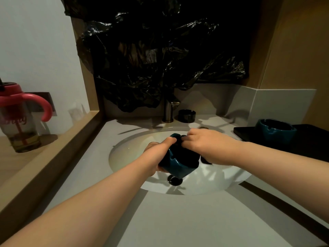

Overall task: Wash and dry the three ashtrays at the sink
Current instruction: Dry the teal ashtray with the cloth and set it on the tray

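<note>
Over the white sink basin (128,150) my left hand (158,150) grips a teal ashtray (176,166), tilted on its side. My right hand (208,143) presses a dark cloth (188,155) into its hollow; a bit of the cloth hangs out below my right wrist. A second teal ashtray (275,130) stands upright on a black tray (309,139) to the right of the basin. A black ashtray (187,115) sits on the counter beside the tap (168,111). No water runs from the tap.
A dark drain plug (174,180) lies under the held ashtray. A clear tumbler with a pink lid and handle (21,118) stands on the wooden ledge at left. Black plastic sheeting (151,50) hangs over the wall behind the tap. Grey countertop (178,220) spreads in front.
</note>
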The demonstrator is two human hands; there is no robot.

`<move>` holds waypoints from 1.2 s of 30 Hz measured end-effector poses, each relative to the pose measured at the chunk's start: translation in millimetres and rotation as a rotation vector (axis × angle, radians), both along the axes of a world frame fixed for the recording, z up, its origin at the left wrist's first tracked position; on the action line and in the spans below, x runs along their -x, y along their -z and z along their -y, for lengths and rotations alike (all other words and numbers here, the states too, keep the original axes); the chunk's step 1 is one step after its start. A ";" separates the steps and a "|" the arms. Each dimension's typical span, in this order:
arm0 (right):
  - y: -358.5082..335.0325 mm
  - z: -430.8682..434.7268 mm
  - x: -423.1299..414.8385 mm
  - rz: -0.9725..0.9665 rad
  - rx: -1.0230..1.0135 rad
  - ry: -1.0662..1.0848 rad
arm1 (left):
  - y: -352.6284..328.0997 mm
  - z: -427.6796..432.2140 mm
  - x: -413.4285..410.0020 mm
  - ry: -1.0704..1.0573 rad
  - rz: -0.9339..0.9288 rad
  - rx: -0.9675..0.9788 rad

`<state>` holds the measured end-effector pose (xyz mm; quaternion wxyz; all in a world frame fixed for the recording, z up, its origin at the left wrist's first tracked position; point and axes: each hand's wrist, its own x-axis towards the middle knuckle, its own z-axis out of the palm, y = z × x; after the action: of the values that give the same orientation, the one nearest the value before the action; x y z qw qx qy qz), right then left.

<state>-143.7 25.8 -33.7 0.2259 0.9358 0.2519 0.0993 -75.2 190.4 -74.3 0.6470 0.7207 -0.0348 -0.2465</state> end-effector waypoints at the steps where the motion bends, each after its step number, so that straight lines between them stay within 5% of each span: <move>1: 3.0 -0.3 -2.7 0.061 0.140 -0.060 | 0.8 1.1 1.0 0.006 0.003 0.004; 4: 13.4 -8.4 -1.6 0.039 0.292 -0.071 | 2.9 5.3 2.0 -0.057 0.049 -0.002; 9: 0.5 -26.4 7.8 -0.344 -0.489 0.330 | 4.8 3.7 -2.0 -0.157 0.156 -0.067; 12: -5.5 -33.3 11.0 -0.417 -0.678 0.384 | 5.0 1.6 -1.4 -0.145 0.147 -0.067; 19: -23.5 -2.0 11.1 -0.080 -1.393 0.569 | 4.1 -1.7 -5.8 -0.194 0.080 0.098; 36: 32.0 -44.6 -5.0 0.101 -1.961 0.628 | 11.1 11.4 -5.8 -0.115 0.180 0.078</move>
<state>-138.7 70.4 -65.7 -0.6109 0.7270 -0.2055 0.2368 -69.4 179.0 -85.4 0.6818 0.7152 -0.0607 -0.1415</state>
